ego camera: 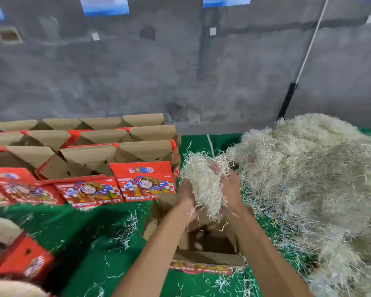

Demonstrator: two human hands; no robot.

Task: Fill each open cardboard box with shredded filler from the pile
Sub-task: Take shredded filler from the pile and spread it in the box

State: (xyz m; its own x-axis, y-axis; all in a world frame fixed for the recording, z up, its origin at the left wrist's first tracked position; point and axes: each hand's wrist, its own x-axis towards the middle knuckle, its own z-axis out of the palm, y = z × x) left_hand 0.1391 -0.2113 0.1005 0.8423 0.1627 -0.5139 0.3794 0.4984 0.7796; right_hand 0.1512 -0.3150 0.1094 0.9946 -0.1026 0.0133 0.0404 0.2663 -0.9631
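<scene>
Hands cupped together above an open box, carrying a clump of pale shredded filler between them. Left hand curls under and around the clump's left side; right hand wraps its right side, fingers partly buried in the strands. Loose shreds hang from the clump into the box mouth directly below. The box stands on a green cloth at its near edge, flaps up, brown interior showing little filler. Pile of the same filler occupies the cloth's right side, just beside the right hand. Rows of open boxes, brown flaps raised and red printed fronts facing the camera, stand along the cloth's far left edge against a grey wall. Another red box sits at the near left corner. Stray shreds litter the cloth.
</scene>
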